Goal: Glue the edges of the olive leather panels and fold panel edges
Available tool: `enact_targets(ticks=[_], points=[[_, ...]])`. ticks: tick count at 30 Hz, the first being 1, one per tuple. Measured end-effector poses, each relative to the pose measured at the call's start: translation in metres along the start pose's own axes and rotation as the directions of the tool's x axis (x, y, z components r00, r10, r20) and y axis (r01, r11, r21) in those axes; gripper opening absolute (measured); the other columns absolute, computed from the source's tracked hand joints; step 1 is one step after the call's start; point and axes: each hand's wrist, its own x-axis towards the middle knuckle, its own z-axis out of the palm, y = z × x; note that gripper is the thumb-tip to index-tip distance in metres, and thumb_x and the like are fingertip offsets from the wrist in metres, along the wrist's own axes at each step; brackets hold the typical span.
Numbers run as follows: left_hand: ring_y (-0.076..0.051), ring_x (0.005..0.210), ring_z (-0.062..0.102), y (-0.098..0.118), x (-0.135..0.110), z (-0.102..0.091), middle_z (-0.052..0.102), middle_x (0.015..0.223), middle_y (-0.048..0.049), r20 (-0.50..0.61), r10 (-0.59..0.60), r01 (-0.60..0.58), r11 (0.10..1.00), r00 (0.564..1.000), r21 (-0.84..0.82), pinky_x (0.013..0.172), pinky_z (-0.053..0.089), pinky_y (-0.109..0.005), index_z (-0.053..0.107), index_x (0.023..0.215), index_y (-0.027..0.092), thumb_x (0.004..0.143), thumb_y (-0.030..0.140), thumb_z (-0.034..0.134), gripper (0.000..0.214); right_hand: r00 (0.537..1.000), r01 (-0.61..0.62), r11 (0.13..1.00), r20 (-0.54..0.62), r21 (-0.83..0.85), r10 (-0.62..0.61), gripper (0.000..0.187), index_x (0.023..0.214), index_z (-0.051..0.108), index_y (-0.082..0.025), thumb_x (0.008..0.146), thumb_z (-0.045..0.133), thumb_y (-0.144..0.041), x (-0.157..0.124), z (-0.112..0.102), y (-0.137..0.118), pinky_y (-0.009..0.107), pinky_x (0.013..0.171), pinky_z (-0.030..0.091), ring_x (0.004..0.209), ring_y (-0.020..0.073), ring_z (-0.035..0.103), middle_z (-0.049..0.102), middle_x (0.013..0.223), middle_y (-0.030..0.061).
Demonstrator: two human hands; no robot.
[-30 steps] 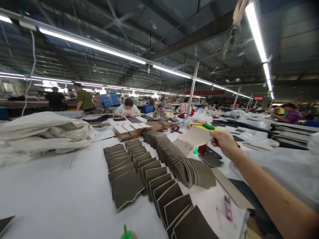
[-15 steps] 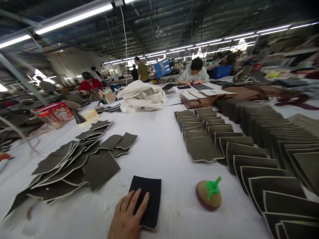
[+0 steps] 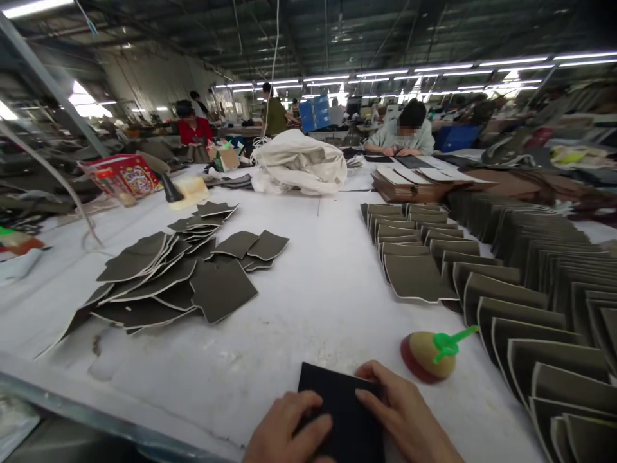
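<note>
A dark, near-black rectangular panel (image 3: pixel 344 411) lies at the table's near edge, its lower end cut off by the frame. On its left side my left hand (image 3: pixel 292 429) rests with thumb and forefinger apart, both tips on top of the panel. My right hand (image 3: pixel 407 411) grips the upper right edge, thumb on top and forefinger along the far edge. Just beyond the right hand sits a rounded tan and dark-red container (image 3: pixel 427 357) with a green spout (image 3: pixel 447 346). Grey-brown pieces with pale edges (image 3: pixel 224 289) lie in a loose heap to the left.
Overlapping rows of grey-brown panels (image 3: pixel 511 321) run along the right. A white cloth bundle (image 3: pixel 299 164) and a brown stack (image 3: pixel 405 186) stand farther back. At the far left are a red bag (image 3: pixel 135 177) and a brush-like tool (image 3: pixel 171 188). A co-worker (image 3: pixel 407 132) sits across the table.
The dark panel has come nearer to me and is turned slightly. My right hand has entered and taken hold of its edge. The left hand stays on it. The view has shifted left.
</note>
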Motion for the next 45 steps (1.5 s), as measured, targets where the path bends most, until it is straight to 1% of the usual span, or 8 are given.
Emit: enact_targets(ticks=[2, 5, 9, 17, 24, 32, 39, 45], points=[[-0.018, 0.096, 0.061, -0.011, 0.018, -0.019, 0.065, 0.107, -0.0110, -0.007, -0.216, 0.211, 0.961, 0.976, -0.177, 0.082, 0.053, -0.027, 0.064, 0.110, 0.018, 0.094, 0.021, 0.047, 0.024, 0.996, 0.027, 0.996, 0.088, 0.082, -0.035, 0.021, 0.084, 0.056, -0.021, 0.085, 0.052, -0.042, -0.002, -0.002, -0.005, 0.027, 0.062, 0.040, 0.071, 0.0185, 0.054, 0.058, 0.075, 0.0000], [-0.018, 0.087, 0.060, -0.025, 0.047, -0.034, 0.067, 0.093, -0.0060, 0.249, -0.506, 0.564, 0.757, 0.826, -0.330, 0.080, 0.048, -0.028, 0.070, 0.098, 0.018, 0.088, 0.020, 0.051, 0.021, 0.989, 0.034, 0.991, 0.140, 0.132, -0.052, 0.024, 0.085, 0.056, -0.020, 0.086, 0.054, -0.044, -0.008, -0.001, -0.009, 0.027, 0.059, 0.033, 0.065, 0.0150, 0.043, 0.049, 0.072, -0.0027], [-0.012, 0.062, 0.050, -0.036, 0.068, -0.029, 0.060, 0.062, 0.0016, 0.699, -0.372, 0.771, 0.480, 0.611, -0.418, 0.059, 0.037, -0.022, 0.073, 0.076, 0.014, 0.075, 0.024, 0.058, 0.017, 0.987, 0.038, 0.990, 0.151, 0.135, -0.058, 0.025, 0.089, 0.059, -0.020, 0.088, 0.054, -0.044, -0.016, 0.005, -0.008, 0.027, 0.059, 0.031, 0.064, 0.0146, 0.039, 0.047, 0.071, -0.0035], [-0.011, 0.048, 0.045, -0.042, 0.071, -0.019, 0.053, 0.050, 0.0036, 0.925, -0.154, 0.931, 0.173, 0.348, -0.321, 0.051, 0.037, -0.023, 0.066, 0.065, 0.013, 0.057, 0.028, 0.064, 0.017, 0.967, 0.194, 0.980, 0.179, -0.053, -0.182, 0.013, 0.099, 0.059, -0.022, 0.092, 0.049, -0.027, -0.025, 0.006, -0.012, 0.029, 0.070, 0.041, 0.077, 0.0172, 0.054, 0.062, 0.089, 0.0010], [-0.010, 0.047, 0.048, -0.037, 0.066, -0.019, 0.056, 0.050, 0.0036, 0.941, -0.140, 0.952, 0.039, 0.307, -0.304, 0.051, 0.039, -0.022, 0.065, 0.062, 0.014, 0.052, 0.028, 0.065, 0.017, 0.853, 0.516, 0.794, 0.112, -0.320, -0.509, 0.019, 0.099, 0.062, -0.026, 0.084, 0.061, -0.015, -0.028, 0.012, -0.024, 0.035, 0.075, 0.042, 0.088, 0.0220, 0.054, 0.061, 0.098, 0.0042], [-0.010, 0.045, 0.050, -0.035, 0.059, -0.011, 0.058, 0.049, 0.0025, 0.954, -0.137, 0.958, -0.064, 0.268, -0.279, 0.049, 0.041, -0.022, 0.065, 0.062, 0.013, 0.048, 0.031, 0.073, 0.023, 0.775, 0.595, 0.720, 0.018, -0.358, -0.632, 0.010, 0.092, 0.062, -0.023, 0.086, 0.060, -0.015, -0.030, 0.025, -0.023, 0.034, 0.070, 0.031, 0.077, 0.0212, 0.050, 0.062, 0.085, 0.0021], [-0.010, 0.041, 0.046, -0.023, 0.051, -0.004, 0.053, 0.045, 0.0048, 0.926, -0.122, 0.932, -0.020, 0.358, -0.363, 0.044, 0.036, -0.021, 0.060, 0.058, 0.015, 0.055, 0.027, 0.064, 0.012, 0.711, 0.645, 0.645, 0.010, -0.410, -0.704, 0.008, 0.088, 0.061, -0.019, 0.091, 0.054, -0.016, -0.036, 0.029, -0.012, 0.035, 0.070, 0.027, 0.073, 0.0206, 0.046, 0.059, 0.078, 0.0027], [-0.009, 0.043, 0.043, -0.015, 0.047, -0.002, 0.049, 0.046, 0.0056, 0.915, -0.147, 0.926, 0.096, 0.377, -0.366, 0.043, 0.033, -0.020, 0.060, 0.061, 0.015, 0.055, 0.021, 0.056, 0.009, 0.687, 0.682, 0.611, 0.066, -0.401, -0.724, 0.010, 0.082, 0.059, -0.018, 0.090, 0.055, -0.014, -0.036, 0.028, -0.011, 0.035, 0.070, 0.028, 0.071, 0.0196, 0.046, 0.058, 0.074, 0.0020]])
